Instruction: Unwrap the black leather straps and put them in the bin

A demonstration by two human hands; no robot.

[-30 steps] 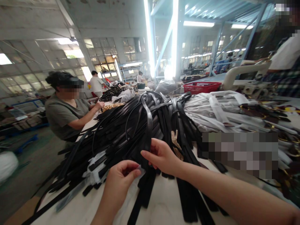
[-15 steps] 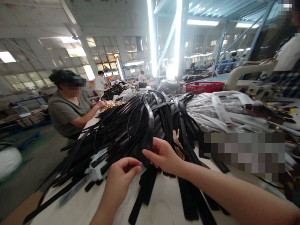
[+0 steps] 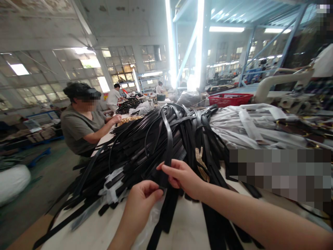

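A big heap of black belt straps [image 3: 156, 139] lies across the white table [image 3: 99, 232]. One black strap [image 3: 168, 139] loops up out of the heap. My right hand [image 3: 182, 177] pinches that strap near its lower end. My left hand [image 3: 142, 203] is closed just below it, fingers pinched on a thin clear plastic film [image 3: 151, 222] that hangs from the strap's end.
A seated person in a grey shirt [image 3: 78, 128] works at the table's left side. Pale wrapped straps [image 3: 247, 125] are piled to the right, with a red basket [image 3: 230, 99] behind. A sewing machine arm [image 3: 281, 81] and another person stand at the far right.
My view has shifted, so the whole scene sits slightly lower and further right. Both hands keep their hold on the strap and film; my left thumb has closed in a little toward my right hand.
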